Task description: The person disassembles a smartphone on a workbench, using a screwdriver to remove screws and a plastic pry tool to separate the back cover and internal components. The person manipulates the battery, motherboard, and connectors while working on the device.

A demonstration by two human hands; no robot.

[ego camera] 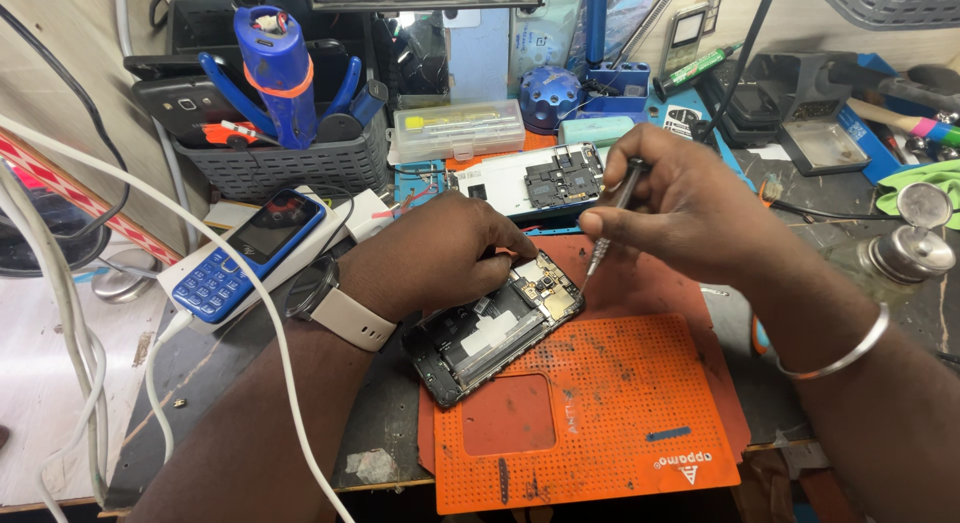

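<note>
two hands over an opened phone (492, 328), which lies back-off and tilted on the orange perforated mat (600, 423). left hand (440, 253) curled down on the phone's upper edge, fingers pressing it to the mat; fingertips partly hidden. right hand (670, 198) pinched closed around a thin screwdriver (610, 218), tip down just beside the phone's top corner; contact with the board cannot be told. second opened phone (530, 181) lies behind. blue keypad phone (250, 253) to the left, grey tool basket (285, 163) beyond it.
</note>
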